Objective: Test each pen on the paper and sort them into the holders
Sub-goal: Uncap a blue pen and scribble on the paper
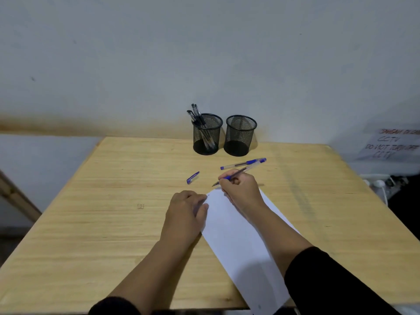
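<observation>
My right hand (pixel 241 188) grips an uncapped blue pen (pixel 246 169), its tip just past the far corner of the white paper (pixel 241 244). My left hand (pixel 185 212) rests on the paper's left edge, fingers curled under. A loose blue cap (pixel 192 177) lies on the table left of the pen tip. A capped blue pen (pixel 243 163) lies just beyond my right hand. Two black mesh holders stand at the back: the left holder (pixel 206 135) has several black pens, the right holder (pixel 239 135) looks empty.
The wooden table (pixel 102 201) stands against a pale wall. A paper sign with handwriting (pixel 391 144) hangs at the right, with a white power strip and cables (pixel 381 183) below it, off the table's right edge.
</observation>
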